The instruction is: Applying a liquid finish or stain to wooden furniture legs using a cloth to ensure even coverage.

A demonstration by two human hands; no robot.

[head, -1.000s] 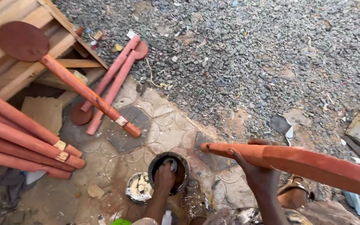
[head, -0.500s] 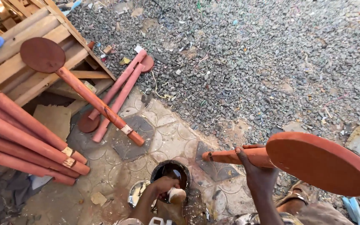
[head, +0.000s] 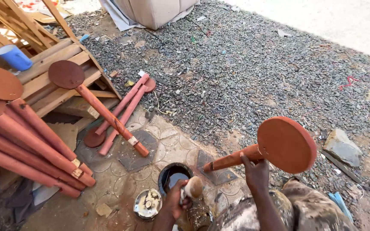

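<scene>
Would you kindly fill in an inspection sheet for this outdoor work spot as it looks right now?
Surface: patterned paving, stained, edged by gravel.
Job's things: reddish post with round disc end; black paint tin, open.
Clutter: tin lid; blue cup; stone.
Grippers: left hand grips a brush; right hand grips the post.
Cables: nothing seen.
Surroundings: painted posts leaning on a wooden pallet.

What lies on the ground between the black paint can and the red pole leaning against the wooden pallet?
In the head view, only bare patterned paving lies between the black paint can and the leaning red pole; nothing rests on that stretch.
</scene>
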